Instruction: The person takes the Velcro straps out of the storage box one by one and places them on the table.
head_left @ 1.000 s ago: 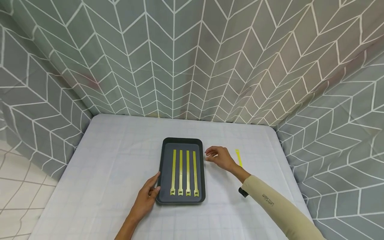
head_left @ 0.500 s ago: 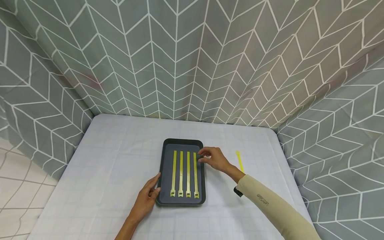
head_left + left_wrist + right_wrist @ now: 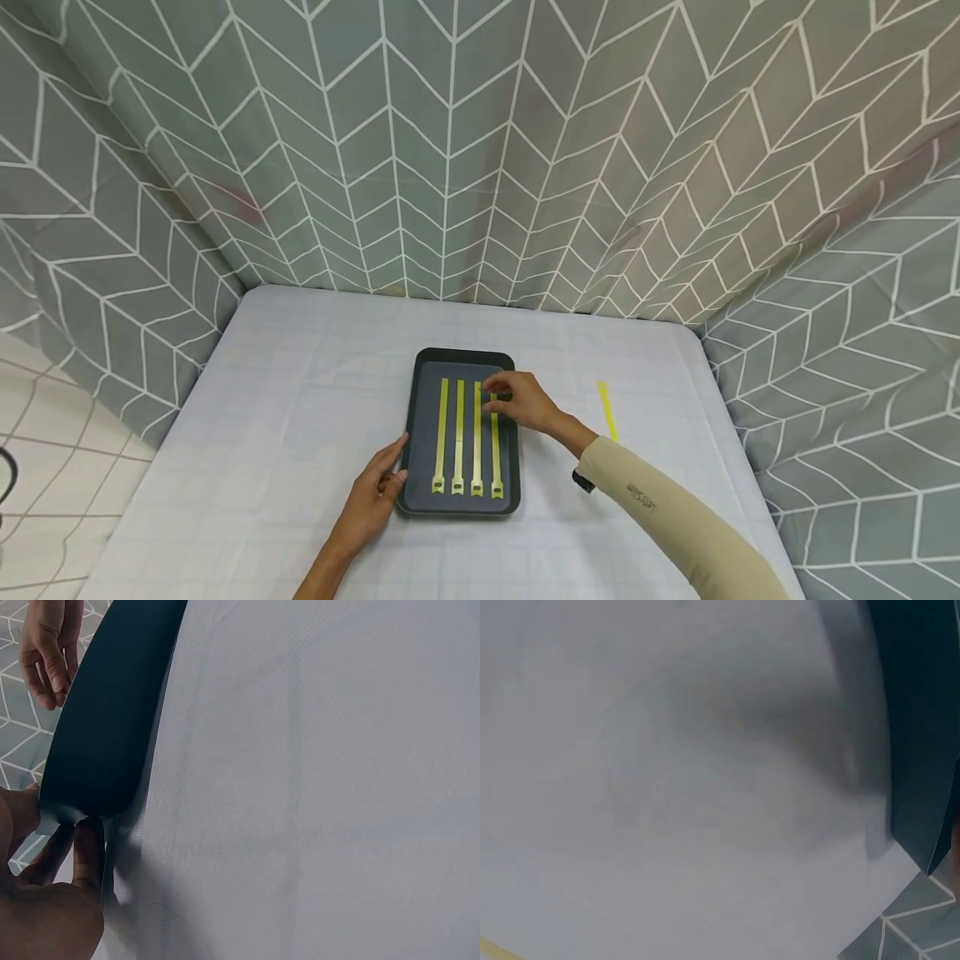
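A dark tray (image 3: 467,356) lies on the white-covered table in the head view, with several yellow cable straps (image 3: 477,442) side by side in it, their slotted heads toward the near end. My left hand (image 3: 369,500) grips the tray's left side; the left wrist view has its fingers (image 3: 88,851) against the tray wall (image 3: 112,712). Over the tray's far right part hovers my right hand (image 3: 527,402), thumb and fingers apart. It covers the upper end of the rightmost strap (image 3: 496,454), and I see nothing between its fingers; contact cannot be made out.
Another yellow strap (image 3: 607,410) lies on the table right of the tray, its lower end behind the right forearm. Patterned grey curtains (image 3: 480,167) hang behind the table and along both sides. The right wrist view shows mostly tablecloth (image 3: 667,787).
My right hand has moved left from beside the tray's right edge to above the straps. The left hand keeps its hold on the tray. The view has shifted slightly.
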Demonstrator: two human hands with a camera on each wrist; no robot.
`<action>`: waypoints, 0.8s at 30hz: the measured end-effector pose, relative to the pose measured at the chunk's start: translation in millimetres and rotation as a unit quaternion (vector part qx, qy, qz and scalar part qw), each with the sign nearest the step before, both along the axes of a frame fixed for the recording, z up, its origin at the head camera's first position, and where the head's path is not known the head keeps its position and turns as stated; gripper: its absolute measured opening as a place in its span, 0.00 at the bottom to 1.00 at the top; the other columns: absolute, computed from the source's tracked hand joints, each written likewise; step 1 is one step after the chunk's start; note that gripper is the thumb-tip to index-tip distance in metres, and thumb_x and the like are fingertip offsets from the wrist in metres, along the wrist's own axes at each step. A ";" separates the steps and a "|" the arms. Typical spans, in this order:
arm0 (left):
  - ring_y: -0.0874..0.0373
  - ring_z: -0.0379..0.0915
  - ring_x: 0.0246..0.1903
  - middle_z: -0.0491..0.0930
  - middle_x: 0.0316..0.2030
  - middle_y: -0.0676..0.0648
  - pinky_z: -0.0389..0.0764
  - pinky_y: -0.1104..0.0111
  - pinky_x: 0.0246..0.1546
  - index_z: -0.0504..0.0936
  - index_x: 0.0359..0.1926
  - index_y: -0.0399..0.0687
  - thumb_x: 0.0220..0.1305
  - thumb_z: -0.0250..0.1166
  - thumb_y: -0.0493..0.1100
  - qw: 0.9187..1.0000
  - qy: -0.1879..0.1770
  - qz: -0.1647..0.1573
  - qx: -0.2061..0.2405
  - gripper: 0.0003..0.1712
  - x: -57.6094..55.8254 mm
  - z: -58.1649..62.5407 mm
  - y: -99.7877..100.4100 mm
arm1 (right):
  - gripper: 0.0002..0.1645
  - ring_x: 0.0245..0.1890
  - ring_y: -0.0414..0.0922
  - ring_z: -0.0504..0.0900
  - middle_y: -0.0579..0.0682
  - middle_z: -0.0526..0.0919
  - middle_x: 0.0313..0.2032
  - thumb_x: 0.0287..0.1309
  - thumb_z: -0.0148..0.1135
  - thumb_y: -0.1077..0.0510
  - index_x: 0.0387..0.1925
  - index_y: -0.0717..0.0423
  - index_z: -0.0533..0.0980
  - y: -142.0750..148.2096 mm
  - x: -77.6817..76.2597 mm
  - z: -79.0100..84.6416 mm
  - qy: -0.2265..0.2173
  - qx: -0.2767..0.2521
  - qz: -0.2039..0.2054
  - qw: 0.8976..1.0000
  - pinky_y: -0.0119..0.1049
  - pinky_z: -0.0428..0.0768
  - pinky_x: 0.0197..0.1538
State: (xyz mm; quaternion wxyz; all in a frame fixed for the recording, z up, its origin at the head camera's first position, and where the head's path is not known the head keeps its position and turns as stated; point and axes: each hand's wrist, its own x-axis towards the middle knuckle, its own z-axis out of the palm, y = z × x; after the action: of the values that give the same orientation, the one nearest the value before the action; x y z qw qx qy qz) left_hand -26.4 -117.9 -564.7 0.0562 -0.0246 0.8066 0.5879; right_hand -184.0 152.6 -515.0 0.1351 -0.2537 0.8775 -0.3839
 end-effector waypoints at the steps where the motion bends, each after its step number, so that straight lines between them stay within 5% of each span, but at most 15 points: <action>1: 0.63 0.71 0.37 0.66 0.71 0.42 0.75 0.73 0.41 0.66 0.74 0.51 0.70 0.60 0.32 1.000 0.000 0.000 0.003 0.34 0.1 0.7 -0.1 | 0.19 0.51 0.53 0.83 0.55 0.85 0.49 0.57 0.72 0.62 0.50 0.62 0.81 -2.4 -0.1 -0.2 -0.005 0.000 0.003 1.000 0.47 0.80 0.56; 12: 0.61 0.71 0.38 0.66 0.71 0.40 0.75 0.72 0.40 0.66 0.74 0.49 0.71 0.60 0.34 1.000 -0.001 0.000 0.028 0.32 0.7 3.8 -0.2 | 0.19 0.49 0.52 0.84 0.56 0.86 0.47 0.56 0.74 0.62 0.49 0.62 0.81 -20.2 0.1 -2.9 -0.018 0.026 0.074 0.997 0.49 0.79 0.56; 20: 0.62 0.71 0.38 0.66 0.71 0.41 0.76 0.73 0.40 0.66 0.74 0.51 0.71 0.60 0.33 1.000 0.003 0.002 0.023 0.33 1.2 3.1 -0.4 | 0.20 0.50 0.50 0.85 0.57 0.86 0.47 0.54 0.74 0.64 0.49 0.64 0.80 -28.4 -1.9 -8.1 0.037 0.034 0.117 0.992 0.42 0.81 0.54; 24: 0.61 0.71 0.38 0.66 0.71 0.41 0.75 0.73 0.40 0.66 0.74 0.50 0.71 0.60 0.33 1.000 0.003 0.003 0.027 0.33 1.0 2.3 -0.5 | 0.21 0.52 0.51 0.84 0.55 0.86 0.49 0.55 0.74 0.62 0.50 0.62 0.80 -36.5 -5.3 -5.1 0.017 0.047 0.125 0.991 0.43 0.80 0.56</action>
State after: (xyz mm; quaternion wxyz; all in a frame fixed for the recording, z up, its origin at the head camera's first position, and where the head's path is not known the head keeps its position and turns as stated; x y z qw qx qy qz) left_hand -25.4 -118.5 -562.4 0.0524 -0.0239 0.7906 0.6096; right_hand -189.3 116.1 -520.0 0.1786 -0.3614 0.8583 -0.3175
